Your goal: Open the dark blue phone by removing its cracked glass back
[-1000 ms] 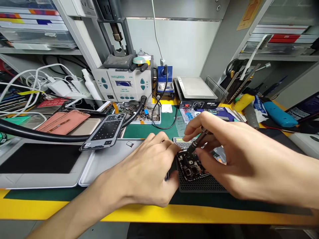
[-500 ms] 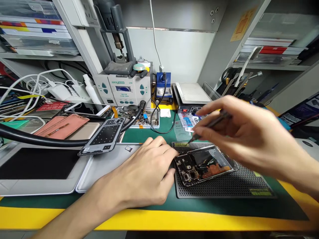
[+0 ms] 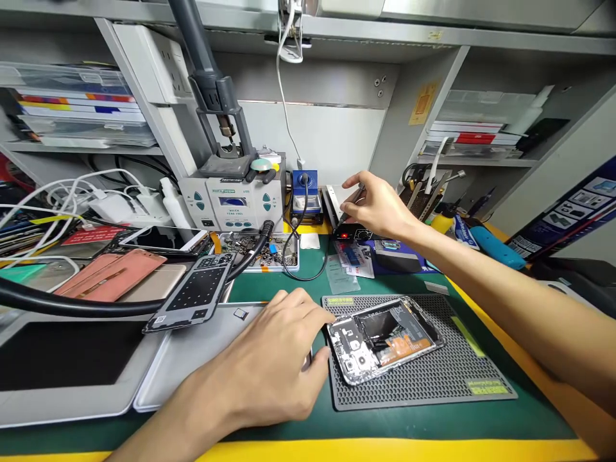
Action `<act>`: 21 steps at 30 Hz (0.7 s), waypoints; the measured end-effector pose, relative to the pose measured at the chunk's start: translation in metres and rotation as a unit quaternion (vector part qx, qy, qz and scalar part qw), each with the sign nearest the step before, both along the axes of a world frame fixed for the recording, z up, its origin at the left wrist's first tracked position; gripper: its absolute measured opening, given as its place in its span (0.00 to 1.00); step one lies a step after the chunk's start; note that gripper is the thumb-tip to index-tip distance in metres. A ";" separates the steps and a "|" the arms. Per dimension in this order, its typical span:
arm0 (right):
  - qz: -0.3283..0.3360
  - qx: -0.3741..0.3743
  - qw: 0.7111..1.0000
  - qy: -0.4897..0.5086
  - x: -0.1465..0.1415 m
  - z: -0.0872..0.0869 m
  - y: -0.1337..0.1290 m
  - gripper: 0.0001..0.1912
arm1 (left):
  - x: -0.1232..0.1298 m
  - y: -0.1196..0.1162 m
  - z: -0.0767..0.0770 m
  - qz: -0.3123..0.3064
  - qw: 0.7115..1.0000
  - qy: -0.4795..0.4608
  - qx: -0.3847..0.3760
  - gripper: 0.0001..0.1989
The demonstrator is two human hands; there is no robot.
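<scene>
An opened phone [image 3: 387, 340], its inner parts and orange flex exposed, lies tilted on a grey perforated mat [image 3: 414, 391]. My left hand [image 3: 283, 359] rests at the phone's left end, fingers curled, its fingertips at the frame's edge; a small bit of something shows by the thumb, too hidden to name. Farther back, my right hand [image 3: 370, 205] pinches a dark slim pen-like tool [image 3: 350, 208], its tip pointing down over the front of a black box with a white top [image 3: 332, 192] and a lit red switch.
A detached phone back panel [image 3: 195, 289] and a SIM tray [image 3: 240, 314] lie left, by a white tray [image 3: 158, 378]. Behind stand a hot-air station [image 3: 235, 199], a parts tray [image 3: 250, 260] and a blue soldering unit [image 3: 306, 183]. A black hose [image 3: 72, 307] crosses the left side.
My right hand has moved back from above the phone to the black box, still holding the tool. The view has tilted up. The box's red switch now glows. My left hand stays by the phone.
</scene>
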State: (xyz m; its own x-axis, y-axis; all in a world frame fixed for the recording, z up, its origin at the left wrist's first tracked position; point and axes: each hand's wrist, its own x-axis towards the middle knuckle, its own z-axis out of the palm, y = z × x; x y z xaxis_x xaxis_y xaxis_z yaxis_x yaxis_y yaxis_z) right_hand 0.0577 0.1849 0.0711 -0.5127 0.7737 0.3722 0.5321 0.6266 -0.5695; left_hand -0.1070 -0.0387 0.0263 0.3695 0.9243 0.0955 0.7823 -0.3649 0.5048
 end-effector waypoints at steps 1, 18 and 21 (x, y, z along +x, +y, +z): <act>0.004 0.005 1.000 -0.008 -0.001 0.001 0.001 0.21 | 0.000 0.000 0.000 0.001 1.000 -0.001 -0.003 0.13; 0.000 0.079 0.989 -0.129 -0.001 0.013 0.009 0.23 | 0.021 0.079 0.024 0.178 0.980 0.076 0.035 0.16; 0.018 0.089 0.983 -0.157 -0.001 0.020 0.006 0.23 | 0.036 0.134 0.021 0.251 0.963 0.100 0.016 0.18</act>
State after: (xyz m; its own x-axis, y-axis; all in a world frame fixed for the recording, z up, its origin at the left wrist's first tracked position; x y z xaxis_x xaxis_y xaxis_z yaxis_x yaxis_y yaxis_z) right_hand 0.0563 0.1911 0.0913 -0.6496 0.6903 0.3185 0.6405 0.7226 -0.2600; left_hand -0.0707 0.0957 0.0474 -0.1090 0.9890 0.0997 0.9446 0.0718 0.3203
